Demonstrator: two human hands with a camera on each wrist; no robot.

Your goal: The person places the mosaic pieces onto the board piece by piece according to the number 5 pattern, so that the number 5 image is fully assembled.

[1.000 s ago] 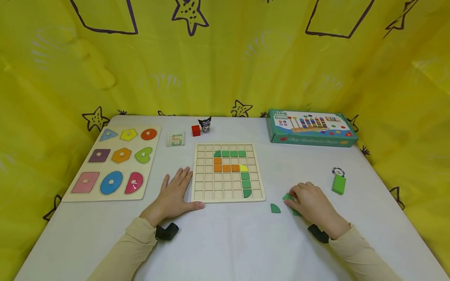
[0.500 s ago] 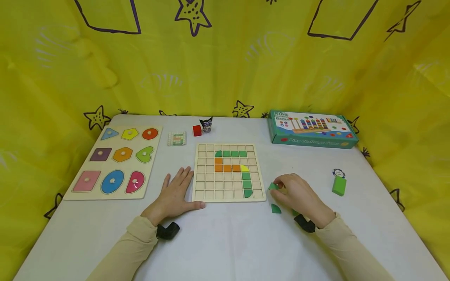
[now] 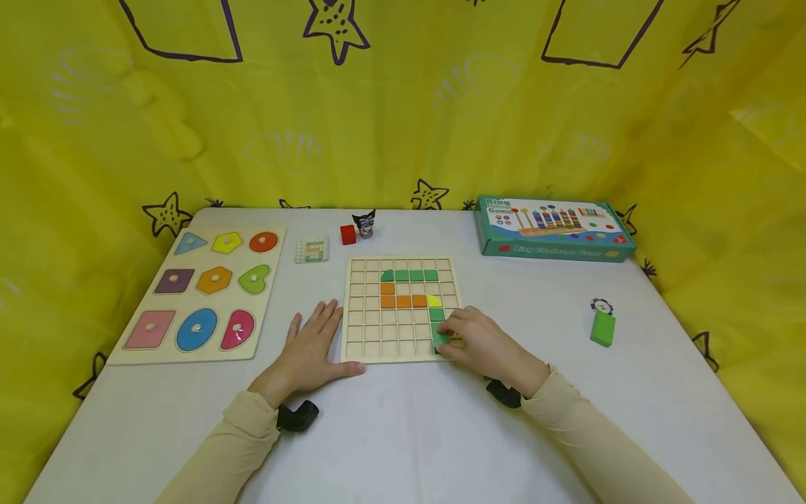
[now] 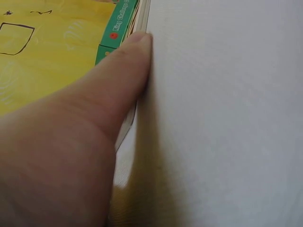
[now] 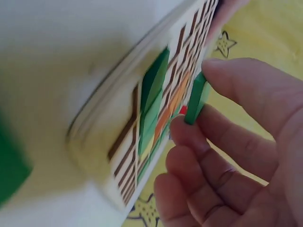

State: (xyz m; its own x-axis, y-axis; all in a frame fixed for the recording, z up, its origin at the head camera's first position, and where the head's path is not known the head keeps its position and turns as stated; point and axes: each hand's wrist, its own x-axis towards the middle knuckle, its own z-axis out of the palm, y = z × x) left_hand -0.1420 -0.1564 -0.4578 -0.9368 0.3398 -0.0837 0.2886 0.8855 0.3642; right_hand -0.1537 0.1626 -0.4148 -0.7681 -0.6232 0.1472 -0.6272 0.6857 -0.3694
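My right hand (image 3: 485, 343) is over the lower right part of the wooden grid board (image 3: 371, 336). Between thumb and fingers it pinches a small green tile (image 5: 196, 101), held above the board's surface in the right wrist view. On the board, a row of green tiles (image 3: 415, 276), several orange tiles (image 3: 403, 302), a yellow tile (image 3: 434, 301) and a green column (image 3: 436, 315) form a bent line. The right fingers partly cover the column's lower end. My left hand (image 3: 306, 353) lies flat with spread fingers at the board's left edge, thumb near the lower corner.
A knobbed shape puzzle (image 3: 204, 294) lies at left. Behind the board are a small pattern card (image 3: 312, 249), a red cube (image 3: 348, 234) and a figurine (image 3: 365, 224). At right stand a game box (image 3: 557, 227), a poker chip (image 3: 602, 306) and a green block (image 3: 603, 329).
The right hand has moved left from the loose green tiles beside the board to over the board, carrying one green tile. The left hand stays in place.
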